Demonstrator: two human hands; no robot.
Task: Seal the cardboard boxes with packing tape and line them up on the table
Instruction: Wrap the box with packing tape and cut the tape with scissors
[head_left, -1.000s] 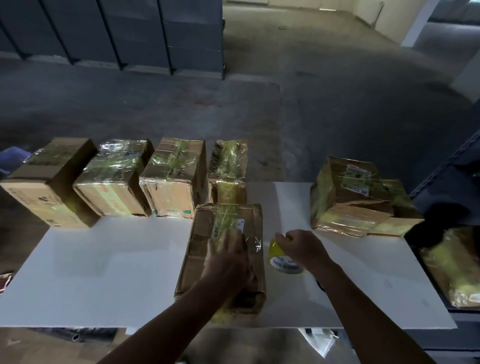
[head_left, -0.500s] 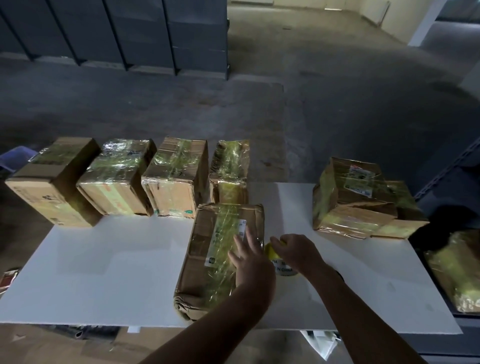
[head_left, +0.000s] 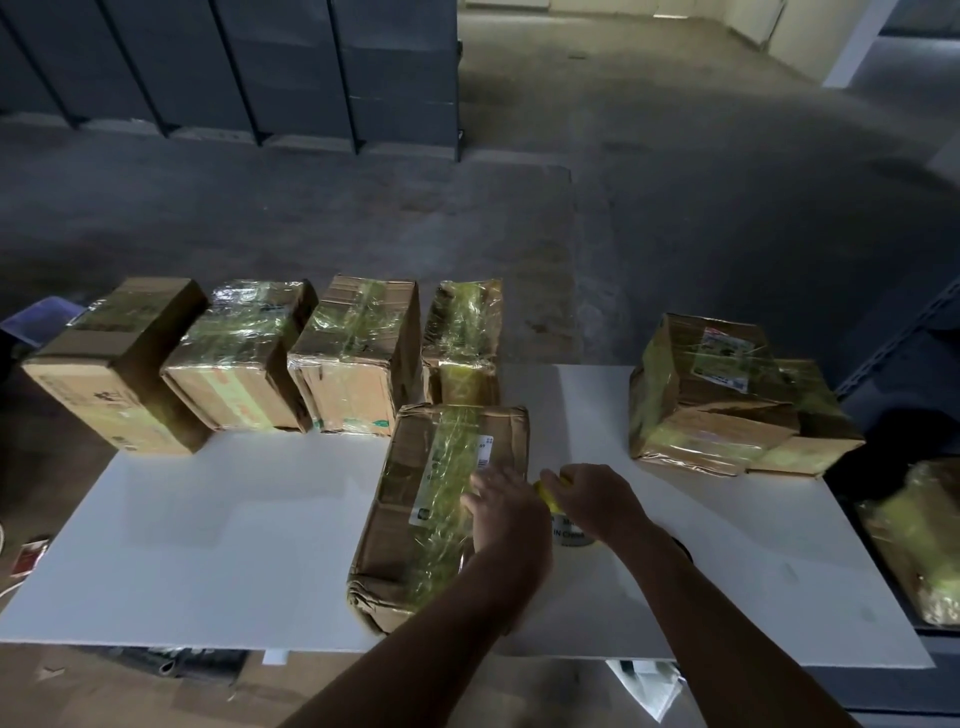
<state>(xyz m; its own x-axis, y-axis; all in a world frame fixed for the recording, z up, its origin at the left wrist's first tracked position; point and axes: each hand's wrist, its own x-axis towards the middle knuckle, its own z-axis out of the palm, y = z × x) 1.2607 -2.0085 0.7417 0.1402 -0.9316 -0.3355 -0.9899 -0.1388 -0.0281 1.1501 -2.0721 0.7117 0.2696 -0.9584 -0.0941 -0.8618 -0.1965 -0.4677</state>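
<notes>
A long cardboard box (head_left: 415, 499) wrapped in clear yellowish tape lies in the middle of the white table (head_left: 208, 561). My left hand (head_left: 506, 512) rests with loose fingers on the box's right edge. My right hand (head_left: 597, 499) grips the yellow tape roll (head_left: 563, 527), which stands on the table right beside the box. Several taped boxes stand in a row along the far edge, from the leftmost box (head_left: 114, 364) to the narrow box (head_left: 465, 338) just behind the long one.
Two taped boxes (head_left: 722, 400) lie stacked at the table's far right. Another wrapped parcel (head_left: 919, 540) sits on a dark shelf beyond the right edge. Grey concrete floor and dark cabinets lie behind. Paper scraps lie under the near edge.
My left hand slid from the middle of the long box to its right edge, close to the tape roll. My right hand stayed on the roll.
</notes>
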